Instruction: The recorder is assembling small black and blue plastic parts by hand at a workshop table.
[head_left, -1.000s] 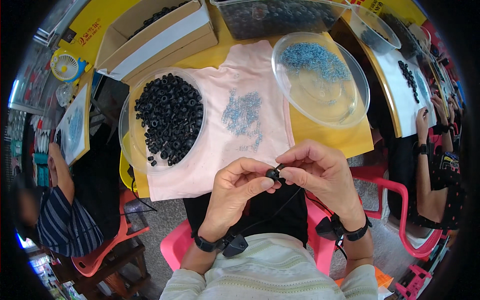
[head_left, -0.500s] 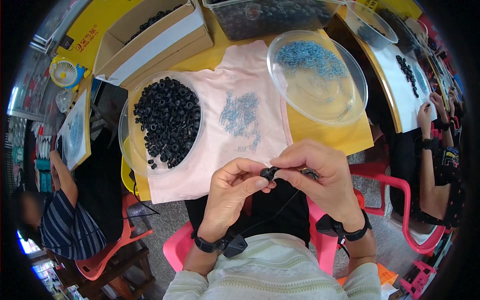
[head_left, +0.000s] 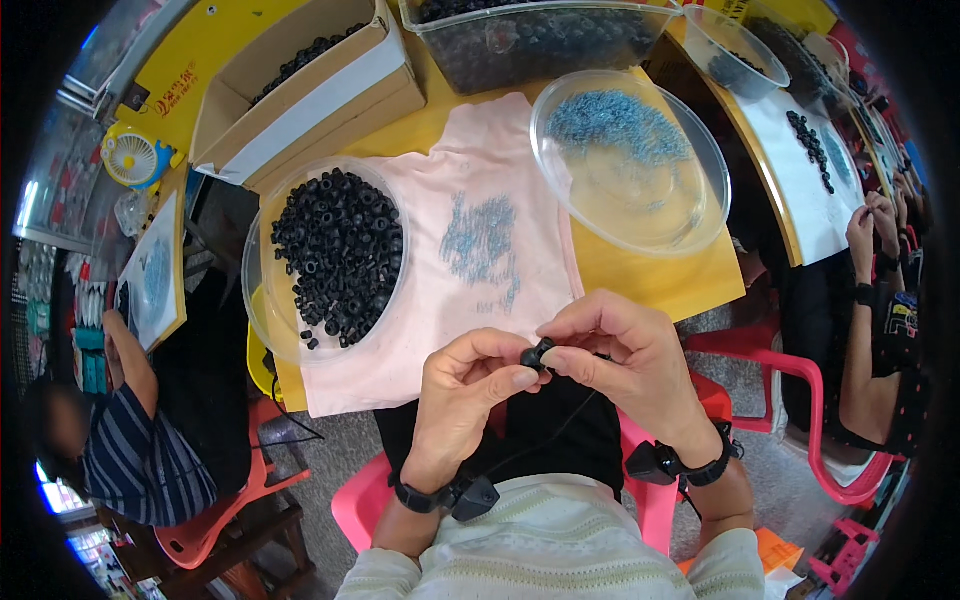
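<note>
My left hand (head_left: 462, 392) and my right hand (head_left: 628, 357) meet over my lap, just below the table's near edge. Both pinch one small black ring-shaped part (head_left: 535, 354) between thumbs and fingertips. A thin black cord hangs from it toward my lap. Ahead of the hands lies a pink cloth (head_left: 455, 260) with a loose scatter of tiny blue pieces (head_left: 482, 243). A clear bowl (head_left: 262, 310) heaped with black rings (head_left: 340, 250) sits to the left on the cloth.
A clear bowl (head_left: 690, 215) with blue pieces stands at right on the yellow table (head_left: 655, 275). A cardboard box (head_left: 320, 85) and a clear tub (head_left: 540, 45) of black parts are behind. Other people sit at left (head_left: 150, 450) and right (head_left: 870, 300). Pink chairs surround me.
Both hands stayed together on the black part, shifting slightly; the fingers have turned it a little between them.
</note>
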